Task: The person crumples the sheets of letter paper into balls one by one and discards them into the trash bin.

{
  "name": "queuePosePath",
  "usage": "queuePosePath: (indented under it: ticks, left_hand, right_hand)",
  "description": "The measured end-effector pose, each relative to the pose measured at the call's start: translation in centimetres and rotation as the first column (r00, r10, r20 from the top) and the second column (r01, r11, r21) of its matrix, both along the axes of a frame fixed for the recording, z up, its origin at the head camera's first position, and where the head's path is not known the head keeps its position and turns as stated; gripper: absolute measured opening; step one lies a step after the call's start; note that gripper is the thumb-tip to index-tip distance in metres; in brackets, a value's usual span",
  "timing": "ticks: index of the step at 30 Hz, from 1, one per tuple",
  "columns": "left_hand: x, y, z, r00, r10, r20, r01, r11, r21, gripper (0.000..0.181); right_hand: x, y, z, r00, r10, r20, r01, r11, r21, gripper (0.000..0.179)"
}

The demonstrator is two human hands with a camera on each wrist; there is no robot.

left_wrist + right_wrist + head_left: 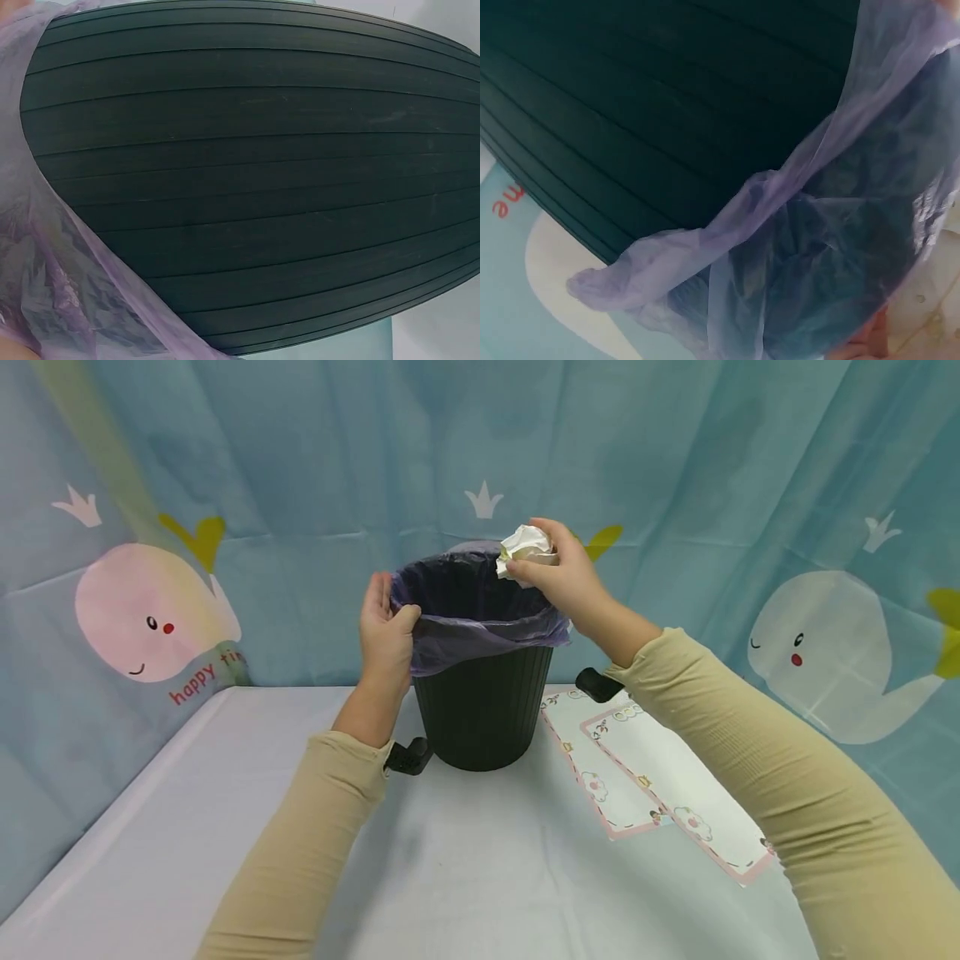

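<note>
A dark ribbed trash can [483, 710], lined with a purple translucent bag [480, 639] folded over its rim, stands on the table. My left hand [386, 631] grips the can's left rim through the bag, thumb toward the front. A crumpled ball of white paper [527, 545] is held in my right hand [566, 577], between thumb and fingers, at the right side of the can's mouth. The left wrist view is filled by the can's ribbed wall [255, 172] and the bag [90, 277]. Paper [922, 304] and fingertips [862, 341] appear beyond the bag in the right wrist view.
Right of the can, two sheets of decorated paper [693, 785] with pink borders overlap on the white tabletop [465, 877]. Behind the table hangs a blue curtain [337, 460] printed with cartoon whales. A black wrist-camera part [410, 757] juts out beneath the left wrist.
</note>
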State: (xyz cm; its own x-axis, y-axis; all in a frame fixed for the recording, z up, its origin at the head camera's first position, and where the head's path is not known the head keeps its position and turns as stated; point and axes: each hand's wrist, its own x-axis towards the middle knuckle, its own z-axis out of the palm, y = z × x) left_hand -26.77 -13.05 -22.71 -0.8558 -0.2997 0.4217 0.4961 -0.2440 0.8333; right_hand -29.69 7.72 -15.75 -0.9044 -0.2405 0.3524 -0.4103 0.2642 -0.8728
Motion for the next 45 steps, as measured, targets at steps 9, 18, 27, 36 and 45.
queuePosePath:
  ticks: [9,18,27,36,45]
  left_hand:
    - [-0.1,0.2,-0.1,1.0,-0.002,-0.008,0.002,1.0,-0.007,0.073]
    - [-0.2,-0.2,-0.1,1.0,0.003,-0.011,-0.003,1.0,-0.016,0.073]
    - [-0.1,-0.4,-0.1,1.0,0.003,-0.001,-0.003,1.0,-0.015,0.073]
    - [-0.1,-0.6,0.2,0.998,-0.013,0.064,0.012,1.0,0.021,0.072]
    - [0.7,-1.1,0.6,0.98,0.08,0.184,-0.05,0.985,-0.163,0.067]
  right_hand:
    - [-0.7,0.0,1.2,0.981,-0.103,0.164,0.078,0.986,0.15,0.09]
    - [0.1,0.2,1.4,0.985,-0.118,0.129,0.102,0.987,0.121,0.078]
    - [0.4,1.3,0.8,0.991,-0.116,0.067,0.11,0.99,0.087,0.062]
    - [0.9,3.0,-0.3,0.991,-0.137,0.006,0.136,0.988,0.067,0.053]
    - [2.3,6.3,-2.0,0.985,-0.173,-0.017,0.174,0.979,0.102,0.052]
